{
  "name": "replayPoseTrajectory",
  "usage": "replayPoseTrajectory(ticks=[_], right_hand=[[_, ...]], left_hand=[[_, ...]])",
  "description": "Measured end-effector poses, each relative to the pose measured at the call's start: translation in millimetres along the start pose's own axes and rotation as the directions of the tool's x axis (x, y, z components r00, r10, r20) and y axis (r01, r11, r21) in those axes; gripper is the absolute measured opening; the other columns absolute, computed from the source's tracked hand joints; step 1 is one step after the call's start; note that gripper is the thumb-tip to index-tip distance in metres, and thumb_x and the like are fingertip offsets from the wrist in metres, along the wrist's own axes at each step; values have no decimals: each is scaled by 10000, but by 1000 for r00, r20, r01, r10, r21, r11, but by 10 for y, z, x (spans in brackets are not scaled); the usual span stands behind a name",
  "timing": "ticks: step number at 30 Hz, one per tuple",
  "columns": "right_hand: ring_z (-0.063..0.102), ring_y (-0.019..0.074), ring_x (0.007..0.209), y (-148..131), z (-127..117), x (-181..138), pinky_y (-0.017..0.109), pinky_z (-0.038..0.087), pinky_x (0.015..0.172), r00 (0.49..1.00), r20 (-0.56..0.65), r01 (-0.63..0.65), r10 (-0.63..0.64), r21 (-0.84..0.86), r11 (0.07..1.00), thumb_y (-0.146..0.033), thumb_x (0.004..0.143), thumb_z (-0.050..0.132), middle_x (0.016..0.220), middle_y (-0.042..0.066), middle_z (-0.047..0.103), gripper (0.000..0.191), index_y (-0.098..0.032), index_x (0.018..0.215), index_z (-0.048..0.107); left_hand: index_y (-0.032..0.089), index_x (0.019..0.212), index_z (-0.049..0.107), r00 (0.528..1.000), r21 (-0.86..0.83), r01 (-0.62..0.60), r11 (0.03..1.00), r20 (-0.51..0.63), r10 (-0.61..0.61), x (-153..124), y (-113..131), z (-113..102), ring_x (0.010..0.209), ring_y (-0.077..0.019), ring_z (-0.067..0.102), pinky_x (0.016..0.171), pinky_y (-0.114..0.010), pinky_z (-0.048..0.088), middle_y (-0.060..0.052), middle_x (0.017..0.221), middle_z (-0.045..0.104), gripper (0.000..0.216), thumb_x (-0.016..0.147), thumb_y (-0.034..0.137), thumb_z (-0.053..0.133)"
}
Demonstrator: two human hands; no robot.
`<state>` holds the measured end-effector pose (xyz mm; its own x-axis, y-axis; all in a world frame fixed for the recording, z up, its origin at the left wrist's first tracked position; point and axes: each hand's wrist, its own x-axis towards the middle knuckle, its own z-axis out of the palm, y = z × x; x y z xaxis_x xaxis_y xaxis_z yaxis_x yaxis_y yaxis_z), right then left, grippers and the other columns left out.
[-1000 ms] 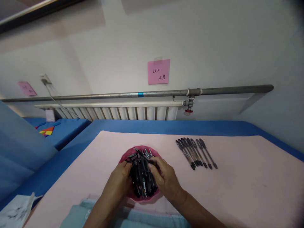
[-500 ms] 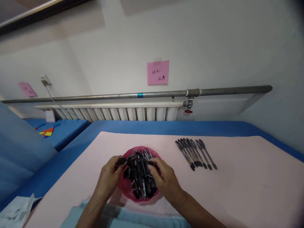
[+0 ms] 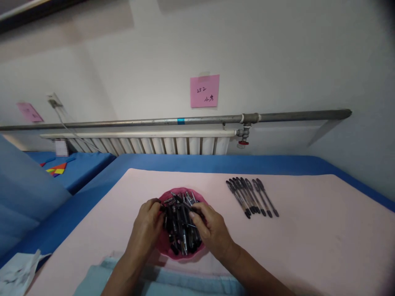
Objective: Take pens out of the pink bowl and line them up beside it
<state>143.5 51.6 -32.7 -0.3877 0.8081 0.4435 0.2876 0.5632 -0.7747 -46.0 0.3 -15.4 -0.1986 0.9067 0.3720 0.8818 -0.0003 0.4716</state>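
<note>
Pens [image 3: 184, 238] lie heaped in a pink bowl [image 3: 163, 245], which apparently keeps them together on the counter [image 3: 302, 246]. The left grip [image 3: 147, 222] curls over its left side; the right grip [image 3: 211, 228] pinches a dark pen [image 3: 180, 200]; farther right, a row of pens [image 3: 248, 195] lies parallel, presumably for distinctness. From where I stand, fingers hide whatever the left grip holds; I cannot tell.

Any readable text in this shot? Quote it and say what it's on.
"252": pink note above the pipe.
"小" plus one unclear handwritten character: same note, second line.
Unreadable, blurred: writing on the left pink note; dark marks on the white sheet, lower left.
Unreadable, pixelated: white card by the radiator.
Pens: any print too small.
</note>
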Motion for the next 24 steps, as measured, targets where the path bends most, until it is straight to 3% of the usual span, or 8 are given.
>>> replayPoseTrajectory(ticks=[4, 6, 12, 15, 24], right_hand=[[565, 183, 776, 14, 6, 9, 313, 449, 692, 1000, -5, 4, -4, -2, 1000, -248, 853, 466, 809, 25, 633, 115, -217, 895, 568], [560, 183, 756, 17, 9, 12, 312, 445, 674, 1000, -4, 3, -3, -12, 1000, -248, 850, 470, 788, 22, 628, 106, -216, 884, 566], [559, 186, 758, 10, 7, 4, 319, 445, 677, 1000, -3, 10, -10, -17, 1000, -239, 847, 471, 790, 23, 627, 103, -214, 877, 566], [562, 191, 777, 1, 0, 0, 322, 446, 685, 1000, -4, 9, -9, -23, 1000, -242, 847, 472, 809, 29, 632, 106, -213, 884, 568], [556, 180, 749, 25, 5, -1, 319, 436, 672, 1000, 12, 24, -24, -54, 998, -244, 851, 472, 778, 15, 625, 102, -219, 881, 566]], left_hand=[[173, 864, 601, 995, 93, 25, 995, -101, -16, 9, -70, -72, 957, -227, 543, 858, -377, 429, -98, 1001, 613, 218, 818, 191, 388], [171, 867, 608, 995, 118, 40, 992, -98, -29, 11, -91, -86, 974, -230, 544, 871, -385, 430, -102, 1021, 611, 226, 814, 189, 389], [170, 889, 645, 994, 201, -25, 979, 106, 4, 1, -87, -30, 1047, -246, 523, 916, -399, 413, -114, 1165, 569, 248, 764, 147, 433], [184, 898, 670, 980, 299, -21, 954, 197, -40, -11, -26, -22, 1131, -282, 473, 919, -434, 398, -119, 1265, 517, 278, 755, 139, 435], [221, 1009, 658, 950, 467, 46, 883, 253, -183, -45, 92, -28, 1289, -349, 283, 931, -498, 332, -117, 1428, 350, 309, 738, 246, 510]])
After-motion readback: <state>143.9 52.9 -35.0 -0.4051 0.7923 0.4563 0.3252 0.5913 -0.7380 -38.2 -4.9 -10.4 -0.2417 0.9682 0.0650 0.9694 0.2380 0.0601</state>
